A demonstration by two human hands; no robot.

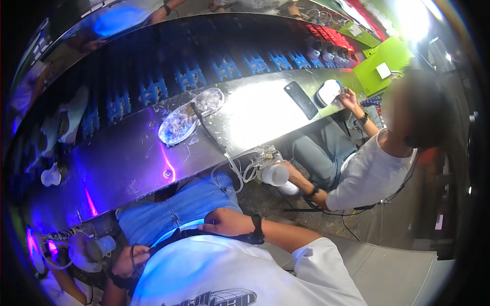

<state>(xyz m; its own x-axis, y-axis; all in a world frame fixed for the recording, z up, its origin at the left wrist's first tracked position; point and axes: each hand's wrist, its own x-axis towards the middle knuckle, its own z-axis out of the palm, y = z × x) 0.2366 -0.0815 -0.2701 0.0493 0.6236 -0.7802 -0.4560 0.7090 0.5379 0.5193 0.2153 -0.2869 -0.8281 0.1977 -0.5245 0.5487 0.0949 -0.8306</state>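
Two hands of the person wearing the camera rest low against the body, below the near edge of the long, shiny metal tabletop point(127, 163) that serves as landmark. The right hand point(227, 222) lies at the waist over the blue denim jeans point(184, 204), well below the tabletop edge, its fingers point(212, 223) curled closed against a black strap point(204, 233) that crosses the hem of the white printed T-shirt point(224, 275); a black wristband point(256, 228) circles that wrist. The left hand point(130, 260) sits lower and to the left of the jeans, its fingers bent around a thin black cord point(133, 251); whether they grip it firmly cannot be told.

On the tabletop, near its middle, lies a clear oval plastic tray point(189, 118) holding small pale parts. A flat black phone point(300, 100) lies farther right on the same surface. Just below the tabletop's right near edge hang tangled white cables point(245, 166).

A seated co-worker in a white T-shirt point(367, 176) and grey trousers is to the right of the tabletop: one hand point(291, 171) holds a white cylindrical cup-shaped part point(274, 175) below the tabletop edge, beside the cables; the other hand point(349, 97) touches a white rounded device point(327, 93) at the tabletop's far right end.

Beyond the tabletop's far side runs a dark conveyor with blue plastic holders point(189, 76). At the tabletop's lower left end, another person's hand point(76, 250) holds a white rounded part point(99, 248).
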